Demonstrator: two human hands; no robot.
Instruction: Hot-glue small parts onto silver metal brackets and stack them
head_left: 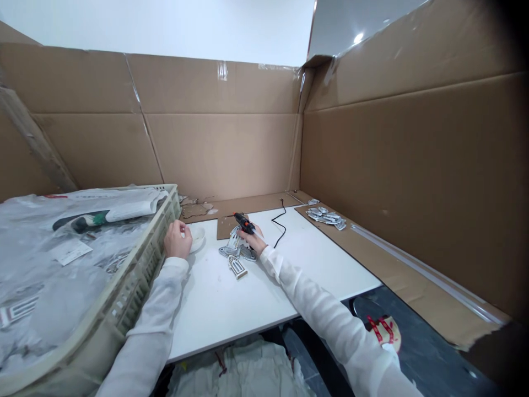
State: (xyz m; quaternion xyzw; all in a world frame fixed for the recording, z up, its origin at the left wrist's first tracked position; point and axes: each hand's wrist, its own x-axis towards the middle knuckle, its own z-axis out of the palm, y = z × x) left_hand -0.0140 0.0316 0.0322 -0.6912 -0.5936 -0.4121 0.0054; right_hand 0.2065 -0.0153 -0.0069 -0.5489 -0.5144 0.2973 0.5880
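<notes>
My right hand (255, 240) is wrapped round a black glue gun (245, 223) with an orange end, held above the board. Below it lies a loose group of grey-and-white flat pieces (232, 251). Nearer to me sits one arch-shaped piece (237, 267) with a pale edge and stripes. My left hand (178, 240) is by the crate's rim with its fingers curled together; whatever they may pinch is hidden or too small to name. Just right of that hand is a small white dish (197, 239), partly covered by it.
A pale plastic crate (138, 284) with bagged items stands at the left. The white board (215, 309) bears a brown cardboard square (223, 228) and a black cord (282, 223). More grey pieces (326, 216) lie at the right. Cardboard walls (231, 143) enclose the back and right.
</notes>
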